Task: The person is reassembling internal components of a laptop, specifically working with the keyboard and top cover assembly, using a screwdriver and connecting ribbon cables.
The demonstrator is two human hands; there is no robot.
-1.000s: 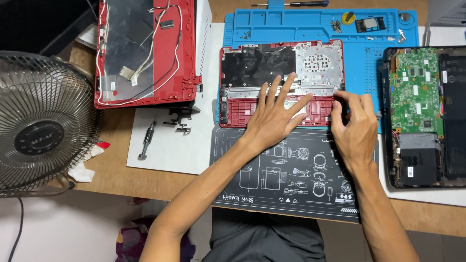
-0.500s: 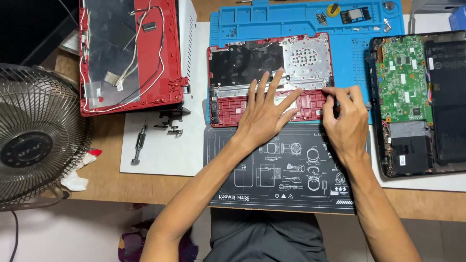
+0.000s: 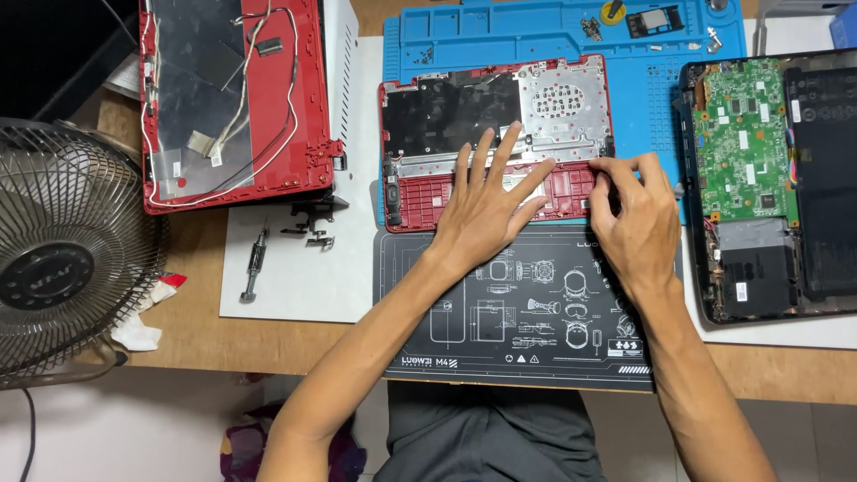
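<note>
Since a second ago our right hand (image 3: pixel 636 223) has let go of the dark tool it gripped and shifted to the right end of the red palmrest frame (image 3: pixel 496 143), where its fingertips now bunch together against the plastic edge; whether they pinch anything small, we cannot tell. Our left hand (image 3: pixel 486 201) has stayed put, fingers spread wide and pressed flat on the frame's lower strip.

That frame lies on a blue silicone work mat (image 3: pixel 536 40), its near edge just meeting a black printed mat (image 3: pixel 500 312). It is a glossy red shell with a ribbed lower band, a black sheet over the keyboard back and a perforated silver plate beside it.

We count two red shells in all: the second, a red display lid (image 3: pixel 228 98) (lined with grey foil and looping white and black wires), rests on a white sheet (image 3: pixel 295 277) to the left, near a black hinge bracket (image 3: pixel 311 217) and one small screwdriver (image 3: pixel 255 261).

One open laptop base (image 3: pixel 772 178) at right shows a green circuit board. One wire-cage fan (image 3: pixel 67 250) stands far left.
</note>
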